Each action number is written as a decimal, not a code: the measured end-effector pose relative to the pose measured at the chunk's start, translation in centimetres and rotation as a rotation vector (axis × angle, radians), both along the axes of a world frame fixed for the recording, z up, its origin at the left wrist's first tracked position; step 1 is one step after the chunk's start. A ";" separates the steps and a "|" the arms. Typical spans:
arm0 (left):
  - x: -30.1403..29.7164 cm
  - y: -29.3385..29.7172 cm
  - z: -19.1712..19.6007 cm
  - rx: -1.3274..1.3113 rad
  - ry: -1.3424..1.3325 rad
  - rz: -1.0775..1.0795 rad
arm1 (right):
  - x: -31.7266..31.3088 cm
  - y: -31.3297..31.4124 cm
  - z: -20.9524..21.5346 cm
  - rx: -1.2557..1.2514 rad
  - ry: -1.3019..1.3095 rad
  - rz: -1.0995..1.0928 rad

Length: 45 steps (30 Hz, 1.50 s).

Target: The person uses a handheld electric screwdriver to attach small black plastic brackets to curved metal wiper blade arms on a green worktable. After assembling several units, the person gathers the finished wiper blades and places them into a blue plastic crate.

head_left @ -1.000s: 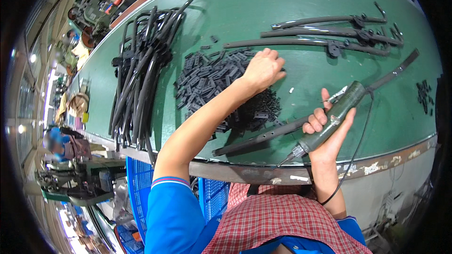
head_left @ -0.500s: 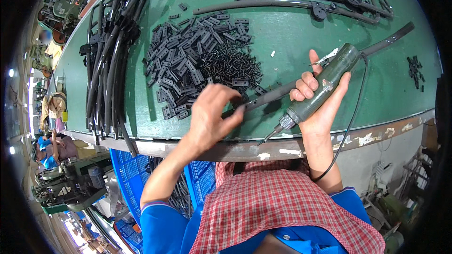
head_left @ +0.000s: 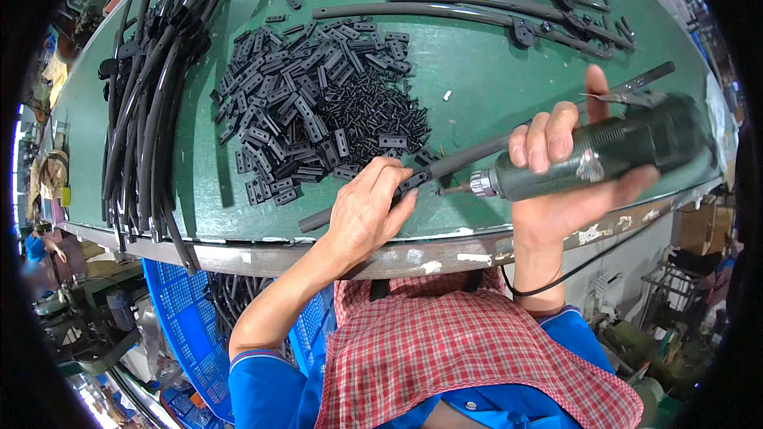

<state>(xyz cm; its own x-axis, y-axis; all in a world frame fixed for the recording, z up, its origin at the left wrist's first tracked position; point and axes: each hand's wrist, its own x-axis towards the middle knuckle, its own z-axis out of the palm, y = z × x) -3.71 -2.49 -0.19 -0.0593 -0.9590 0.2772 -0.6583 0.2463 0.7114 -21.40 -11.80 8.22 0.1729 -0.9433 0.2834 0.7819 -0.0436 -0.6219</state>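
Note:
My left hand is closed around a long black tube that slants across the table, its near end poking out past my wrist. Between thumb and fingertips, a small black block with holes lies against the tube. My right hand grips a dark green electric screwdriver, partly smeared by motion. The screwdriver is nearly level, its bit pointing left toward the block, a little apart from it. Beyond my left hand spreads a pile of black blocks beside a heap of small dark screws.
Bent black tubes lie bundled at the left of the green table. Several more tubes with round fittings rest at the far side. Below the table edge stands a blue crate. A cord trails beneath my right hand.
The screwdriver has swung from steeply tilted to nearly level, its bit now nearer my left hand. My left fingers have closed on the tube and block. The whole view has shifted slightly.

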 end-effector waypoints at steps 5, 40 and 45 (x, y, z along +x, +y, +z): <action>0.2 0.0 -0.5 -0.036 0.026 -0.011 | 2.6 0.5 0.2 -0.263 0.119 0.048; 0.8 -0.1 0.1 -0.071 0.269 0.217 | 4.1 -2.0 -1.2 -0.162 0.044 0.111; 0.8 -0.2 -0.1 -0.084 0.234 0.169 | 4.3 -1.5 -1.6 -0.089 -0.016 0.134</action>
<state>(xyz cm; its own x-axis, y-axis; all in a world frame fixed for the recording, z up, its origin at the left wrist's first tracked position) -2.89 -2.72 -0.33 0.1740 -0.9231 0.3429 -0.5159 0.2112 0.8302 -17.10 -13.34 6.62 0.2901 -0.8832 0.3686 0.7941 0.0073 -0.6077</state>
